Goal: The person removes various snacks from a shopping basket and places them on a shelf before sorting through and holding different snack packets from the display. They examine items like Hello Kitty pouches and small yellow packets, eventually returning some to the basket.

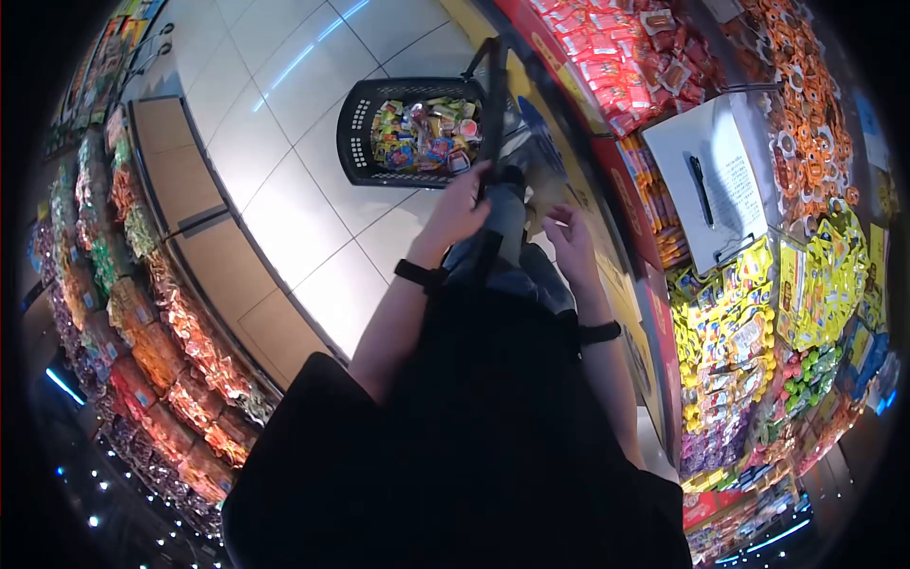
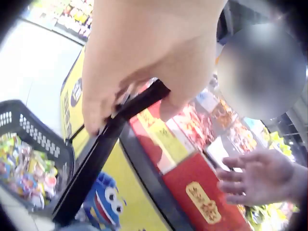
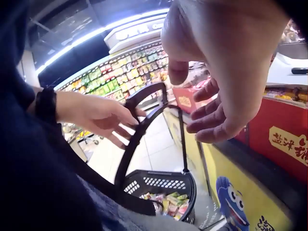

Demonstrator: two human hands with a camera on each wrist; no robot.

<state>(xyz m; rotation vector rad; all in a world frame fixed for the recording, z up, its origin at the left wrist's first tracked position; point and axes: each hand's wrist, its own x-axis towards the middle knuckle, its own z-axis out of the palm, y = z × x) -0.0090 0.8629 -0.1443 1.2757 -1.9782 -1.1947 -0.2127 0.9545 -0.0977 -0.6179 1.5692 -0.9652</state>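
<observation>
Gripping the long black handle (image 1: 493,104) of the black perforated plastic shopping basket (image 1: 355,133), the left hand (image 1: 460,204) is curling round it; the right hand (image 1: 569,237) is hovering just beside, fingers loose, empty. The basket is standing on the pale tiled floor (image 1: 284,190) ahead, seemingly well along in filling, holding colourful snack packets (image 1: 422,133).

White tiled floor (image 1: 284,161) — black basket (image 1: 354,142) stands on it.

Glossy white tiled floor (image 1: 284,142), packed snack shelves (image 1: 161,351), bright strip lighting (image 3: 96,38)
</observation>
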